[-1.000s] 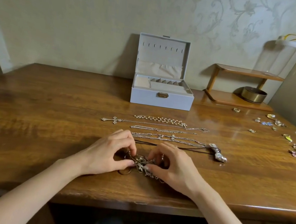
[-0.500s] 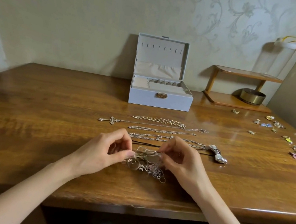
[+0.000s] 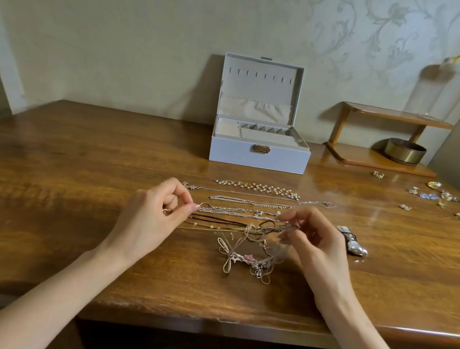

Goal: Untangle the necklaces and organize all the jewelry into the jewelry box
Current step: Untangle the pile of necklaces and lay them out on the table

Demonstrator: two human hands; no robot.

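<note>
A tangle of thin chains (image 3: 253,252) hangs between my hands just above the wooden table (image 3: 72,180), partly drawn out. My left hand (image 3: 153,216) pinches a chain end with a small ring, pulled out to the left. My right hand (image 3: 311,240) pinches the knotted part at the right. Behind them several straightened necklaces (image 3: 255,199) lie in parallel rows. The grey jewelry box (image 3: 258,154) stands open at the back centre, its compartments showing.
Small earrings and rings (image 3: 442,203) are scattered at the right side of the table. A silver pendant (image 3: 352,243) lies right of my right hand. A wooden shelf (image 3: 383,137) with a brass bowl (image 3: 404,151) stands at the back right.
My hands have lifted off the table and moved apart. The tangle has opened up, with chains drawn out to the left.
</note>
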